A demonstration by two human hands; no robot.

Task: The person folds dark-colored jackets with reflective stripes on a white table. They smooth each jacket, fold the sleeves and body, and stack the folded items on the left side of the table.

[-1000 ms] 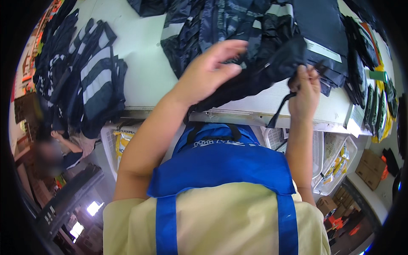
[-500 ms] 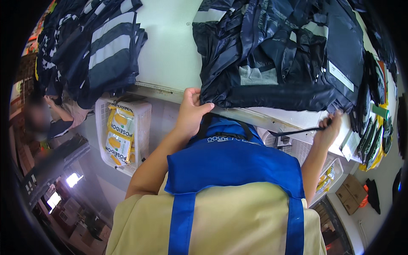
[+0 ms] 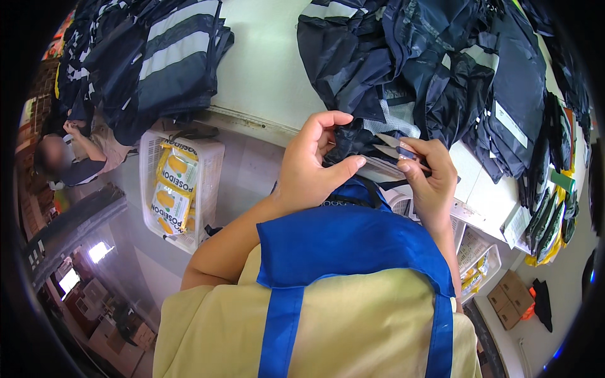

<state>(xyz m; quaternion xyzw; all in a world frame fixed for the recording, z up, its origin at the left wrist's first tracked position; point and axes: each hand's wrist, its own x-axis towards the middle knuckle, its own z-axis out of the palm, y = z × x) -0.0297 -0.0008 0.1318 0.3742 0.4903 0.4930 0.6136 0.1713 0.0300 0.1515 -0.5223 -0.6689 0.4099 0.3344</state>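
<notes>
A dark navy jacket (image 3: pixel 435 82) with a pale mesh lining (image 3: pixel 398 116) lies bunched on the white table in front of me. My left hand (image 3: pixel 318 151) is at its near edge, lower fingers curled at the dark cloth, with thumb and forefinger standing apart. In my right hand (image 3: pixel 433 173) is a small pair of thread snips (image 3: pixel 394 148). Their two pointed blades are parted and face left, close to the jacket's edge. A dark cord (image 3: pixel 392 184) runs below the right hand. The cloth between the hands is partly hidden.
Stacked dark garments with light stripes (image 3: pixel 173 57) lie at the table's left. A white basket (image 3: pixel 214 183) holding yellow packets hangs below the table edge. More folded garments (image 3: pixel 558 195) line the right side. A co-worker (image 3: pixel 88 151) is at far left.
My right hand has come in from the right toward my left hand, and the snips now show in it. The jacket's near edge, stretched straight before, is now bunched up.
</notes>
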